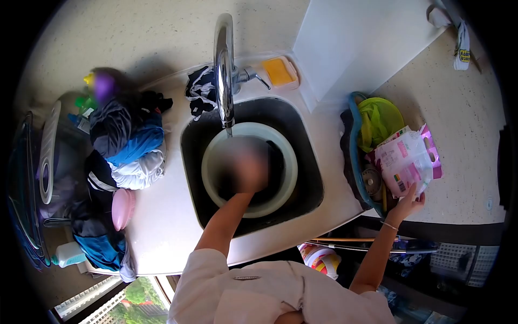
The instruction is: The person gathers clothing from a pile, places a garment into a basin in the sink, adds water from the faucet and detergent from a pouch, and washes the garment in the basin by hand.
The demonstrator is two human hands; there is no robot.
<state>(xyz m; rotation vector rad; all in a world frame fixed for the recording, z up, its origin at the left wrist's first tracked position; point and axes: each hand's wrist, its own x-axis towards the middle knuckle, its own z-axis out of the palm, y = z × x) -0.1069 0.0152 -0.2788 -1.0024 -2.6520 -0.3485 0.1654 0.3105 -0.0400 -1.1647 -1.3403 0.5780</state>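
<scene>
My left hand [251, 171] reaches down into a pale round basin [292, 167] standing in the dark sink [307, 202]. A blur covers that hand, so its fingers and anything in them are hidden; dark contents show around it. Above the basin hangs the chrome faucet [223, 70], a thin stream visible under its spout. On the right, my right hand [407, 205] grips the lower edge of a pink-and-white plastic packet [398, 162]. The packet lies over a blue basket [356, 135], which also holds a lime-green mesh item [375, 121].
Piled clothes [135, 143] lie left of the sink, with a pink brush [123, 208] beside them. A white bottle [69, 254] stands lower left. Behind the sink are a yellow soap bar in a dish [278, 72] and a black-and-white cloth [200, 92]. A white wall [345, 54] rises back right.
</scene>
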